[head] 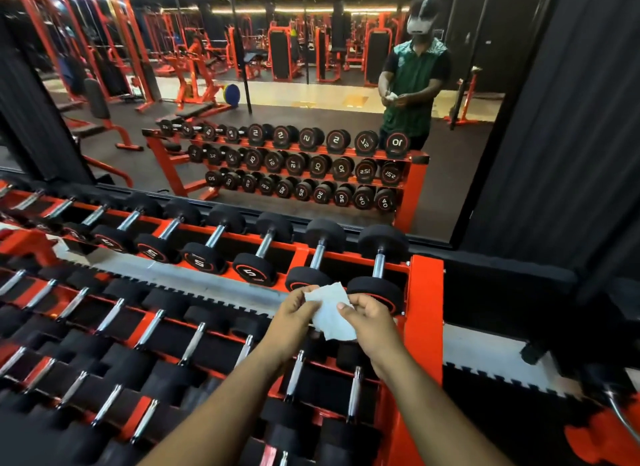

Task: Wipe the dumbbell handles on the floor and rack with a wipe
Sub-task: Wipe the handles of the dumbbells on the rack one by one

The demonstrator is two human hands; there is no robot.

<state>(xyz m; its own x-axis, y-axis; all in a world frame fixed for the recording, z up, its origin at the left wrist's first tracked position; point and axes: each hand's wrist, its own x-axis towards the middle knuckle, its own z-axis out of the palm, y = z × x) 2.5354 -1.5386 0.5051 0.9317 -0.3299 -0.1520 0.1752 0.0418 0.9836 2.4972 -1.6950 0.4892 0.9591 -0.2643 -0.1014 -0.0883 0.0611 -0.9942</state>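
Note:
A white wipe (331, 313) is stretched between both hands above the right end of the red dumbbell rack (424, 292). My left hand (298, 315) pinches its left edge and my right hand (370, 318) pinches its right edge. Just beyond the wipe, on the top tier, lie two black dumbbells with chrome handles, one (317, 256) to the left and the rightmost (379, 264) by the rack's end post. Several more dumbbells fill the top tier to the left and the two lower tiers (194, 341). No dumbbell on the floor is in view.
A large wall mirror (277, 119) stands behind the rack and reflects the rack, gym machines and a person holding the wipe. Black ribbed wall panels (561, 153) are on the right. Black floor mats and a red machine base (602, 438) lie at lower right.

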